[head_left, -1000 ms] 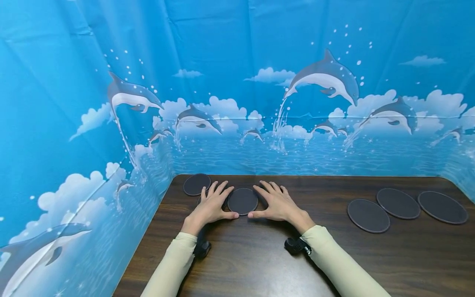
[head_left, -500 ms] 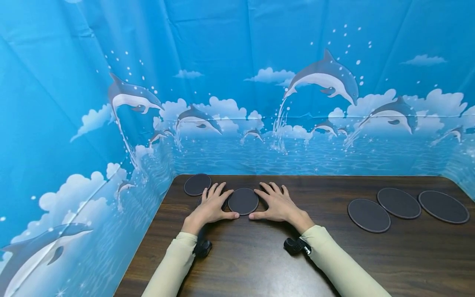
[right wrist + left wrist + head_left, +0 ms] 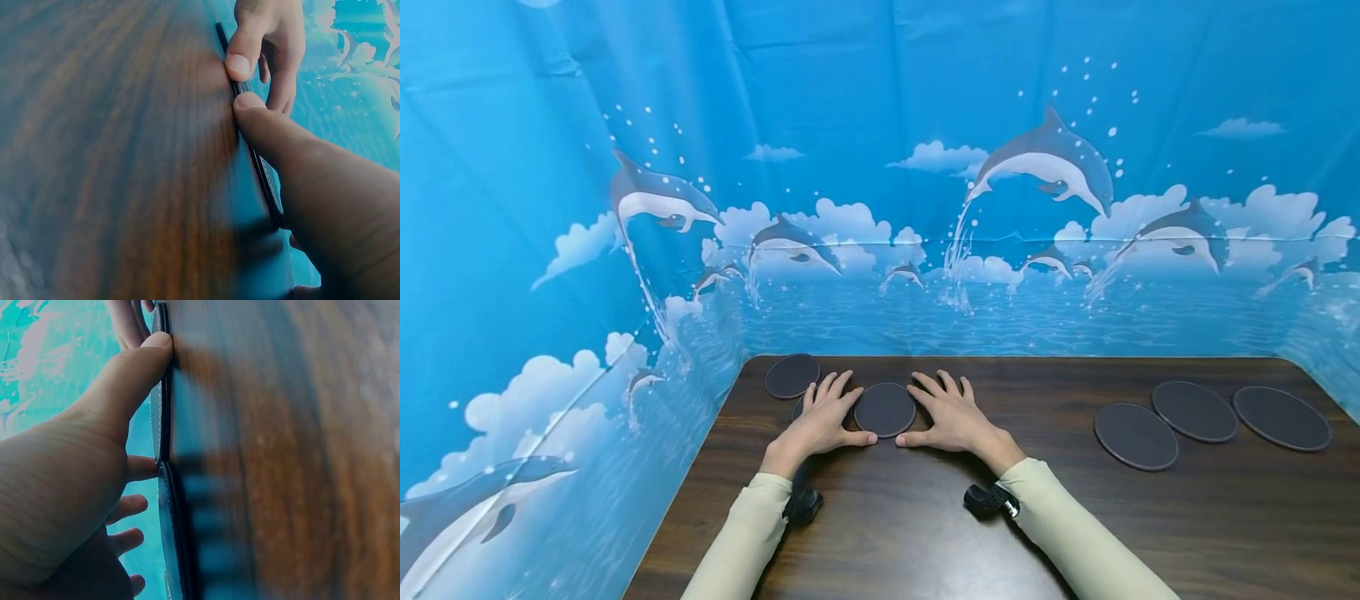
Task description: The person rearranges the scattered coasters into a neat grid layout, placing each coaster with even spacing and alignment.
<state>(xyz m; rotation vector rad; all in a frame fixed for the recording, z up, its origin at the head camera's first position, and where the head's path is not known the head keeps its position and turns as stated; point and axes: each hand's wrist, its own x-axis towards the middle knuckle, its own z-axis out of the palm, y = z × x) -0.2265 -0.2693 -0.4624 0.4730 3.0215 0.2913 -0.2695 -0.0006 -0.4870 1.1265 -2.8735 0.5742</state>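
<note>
Coaster (image 3: 885, 409) at the centre lies flat on the counter (image 3: 917, 533), between two hands. Nearest are the pale sleeves (image 3: 1078, 525), angled inward so that both arms meet it evenly, with a small black camera (image 3: 805, 507) at the left wrist and another camera (image 3: 985, 502) at the right (each set to watch its own hand). Beyond, the left hand (image 3: 820, 425) and right hand (image 3: 953, 423) have fingers spread apart, not curled round anything; both thumbs touch the near rim and the forefingers reach the sides, probably to steady it squarely while leaving its face uncovered. Off to the right sit three more coasters (image 3: 1137, 437), close together. Behind the left fingers hides another coaster (image 3: 797, 410), its edge meeting the central one; a further coaster (image 3: 792, 377) lies near the far left corner. Last hangs a dolphin-print curtain (image 3: 850, 321), seemingly there to screen the background.
</note>
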